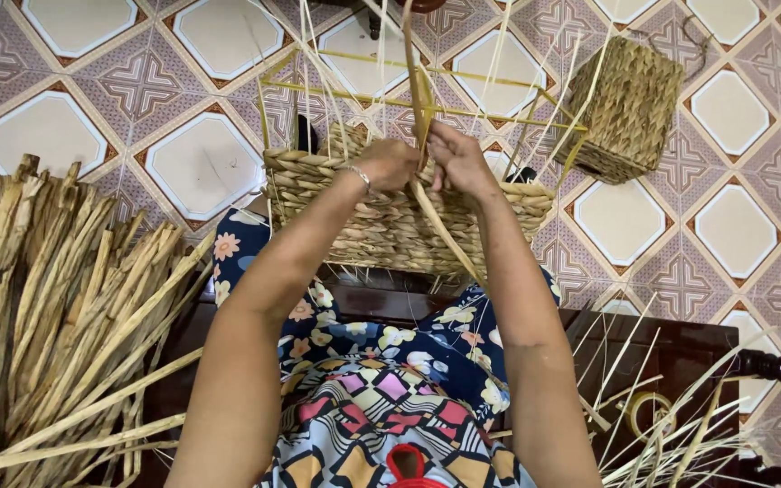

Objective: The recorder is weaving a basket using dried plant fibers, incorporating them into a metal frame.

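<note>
Both hands at frame centre, on the top rim of a half-woven basket (pixel 381 217) resting on the lap. Left hand (pixel 389 164) and right hand (pixel 459 163) both pinch one flat strand (pixel 419 99) that runs up toward 12 o'clock. Finished basket (pixel 627 110) at 2 o'clock. Reed pile (pixel 47 307) at 8 o'clock.

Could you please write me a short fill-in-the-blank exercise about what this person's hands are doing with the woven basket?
1. Both hands, the left hand and right hand, meet at the rim of a half-woven ____.
2. The left wrist wears a thin ____.
3. A finished woven cube lies on the tiled ____.
4. A pile of dried reeds lies on the person's ____ side.

Missing words: basket; bracelet; floor; left
</note>
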